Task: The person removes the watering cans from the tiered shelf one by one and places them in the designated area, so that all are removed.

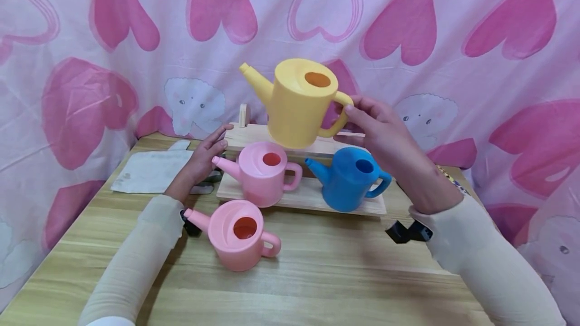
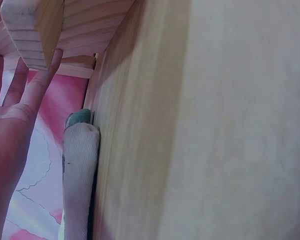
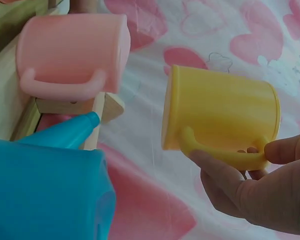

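My right hand (image 1: pixel 385 127) grips the handle of a yellow watering can (image 1: pixel 296 107). That can hangs upright in the air over the wooden two-step shelf (image 1: pixel 308 200), its spout to the left. The right wrist view shows thumb and fingers about the yellow handle. Straight fingers of my left hand (image 2: pixel 12 125) touch the left end of the shelf's upper board (image 1: pixel 233 140). On the lower board stand a pink watering can (image 1: pixel 260 185) at left and a blue watering can (image 1: pixel 346 185) at right. Another pink watering can (image 1: pixel 237 250) stands on the table before the shelf.
White work gloves (image 1: pixel 151 172) lie on the wooden table (image 1: pixel 340 275) left of the shelf. A small wooden piece (image 1: pixel 244 114) stands up at the upper board's left end. Behind the table hangs a pink curtain (image 1: pixel 272 49) with hearts.
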`<state>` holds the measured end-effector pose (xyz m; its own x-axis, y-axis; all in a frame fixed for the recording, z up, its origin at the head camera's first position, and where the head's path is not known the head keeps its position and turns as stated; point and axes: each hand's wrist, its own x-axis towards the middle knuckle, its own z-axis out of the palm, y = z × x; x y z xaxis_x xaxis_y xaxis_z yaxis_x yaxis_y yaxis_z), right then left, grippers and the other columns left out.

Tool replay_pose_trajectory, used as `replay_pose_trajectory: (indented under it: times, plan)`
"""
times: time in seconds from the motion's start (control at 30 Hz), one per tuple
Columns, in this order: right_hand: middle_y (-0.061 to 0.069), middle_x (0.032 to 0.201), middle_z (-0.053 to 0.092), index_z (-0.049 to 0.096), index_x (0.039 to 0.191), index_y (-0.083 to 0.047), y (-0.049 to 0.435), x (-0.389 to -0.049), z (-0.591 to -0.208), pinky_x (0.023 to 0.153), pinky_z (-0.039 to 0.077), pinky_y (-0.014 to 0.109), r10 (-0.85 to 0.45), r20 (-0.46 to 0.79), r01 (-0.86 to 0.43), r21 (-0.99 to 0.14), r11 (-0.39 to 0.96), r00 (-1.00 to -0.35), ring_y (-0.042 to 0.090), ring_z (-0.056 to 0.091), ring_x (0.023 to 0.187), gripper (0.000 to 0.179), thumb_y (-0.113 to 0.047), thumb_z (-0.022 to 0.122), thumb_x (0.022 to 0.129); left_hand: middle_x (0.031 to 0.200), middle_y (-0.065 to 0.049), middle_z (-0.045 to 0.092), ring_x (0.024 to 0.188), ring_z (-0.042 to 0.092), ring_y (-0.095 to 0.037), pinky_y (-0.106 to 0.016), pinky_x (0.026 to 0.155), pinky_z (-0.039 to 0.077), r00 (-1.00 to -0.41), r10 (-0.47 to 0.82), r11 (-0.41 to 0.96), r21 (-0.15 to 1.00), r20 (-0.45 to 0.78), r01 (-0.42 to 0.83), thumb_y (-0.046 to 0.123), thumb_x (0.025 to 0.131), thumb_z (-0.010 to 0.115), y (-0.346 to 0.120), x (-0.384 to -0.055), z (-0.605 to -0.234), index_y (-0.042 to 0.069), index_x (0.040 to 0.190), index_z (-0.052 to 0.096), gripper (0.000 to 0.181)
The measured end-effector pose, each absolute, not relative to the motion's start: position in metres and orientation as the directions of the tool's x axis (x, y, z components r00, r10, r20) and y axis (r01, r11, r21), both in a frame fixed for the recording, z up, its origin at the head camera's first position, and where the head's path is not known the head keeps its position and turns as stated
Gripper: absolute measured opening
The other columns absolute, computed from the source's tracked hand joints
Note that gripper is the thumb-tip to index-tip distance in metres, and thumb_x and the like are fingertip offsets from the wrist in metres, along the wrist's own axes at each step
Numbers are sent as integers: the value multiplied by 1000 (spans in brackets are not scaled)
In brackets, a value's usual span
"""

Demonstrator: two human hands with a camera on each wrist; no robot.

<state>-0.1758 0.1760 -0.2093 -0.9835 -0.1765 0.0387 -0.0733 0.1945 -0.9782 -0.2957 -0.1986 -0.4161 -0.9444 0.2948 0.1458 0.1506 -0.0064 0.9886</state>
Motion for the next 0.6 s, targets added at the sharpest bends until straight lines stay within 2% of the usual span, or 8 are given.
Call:
replay_pose_trajectory:
  times: [0.13,0.27,0.43,0.6]
  plan:
    - [11,136,58,54,138,-7,182,-163,-215,102,51,50,-222,33,-84,-972,221,-974,29,58,125,37,-29,54,108,170,-1,19,154,20,-30,-51,120,25,-947,287,5,989,143,150,34,108,52,-200,-295,-415,25,160,38,54]
    - [9,139,55,52,141,-7,188,-150,-223,99,53,48,-245,24,-86,-965,246,-969,29,53,129,41,-30,56,107,171,1,17,155,15,-27,-49,121,23,-949,286,12,990,134,143,33,108,52,-200,-295,-416,22,161,36,56]
    - [13,142,49,52,145,-4,201,-133,-233,97,54,45,-308,6,-66,-981,184,-951,33,47,135,43,-27,56,108,171,2,16,156,13,-26,-48,122,22,-950,287,24,990,124,137,33,108,52,-200,-295,-416,22,161,35,58]
    - [19,138,53,56,137,0,213,-115,-244,95,54,45,-355,3,-49,-991,121,-935,33,54,130,36,-22,57,108,171,2,17,155,16,-28,-50,121,22,-951,284,39,989,126,143,36,107,53,-198,-295,-416,24,161,37,57]
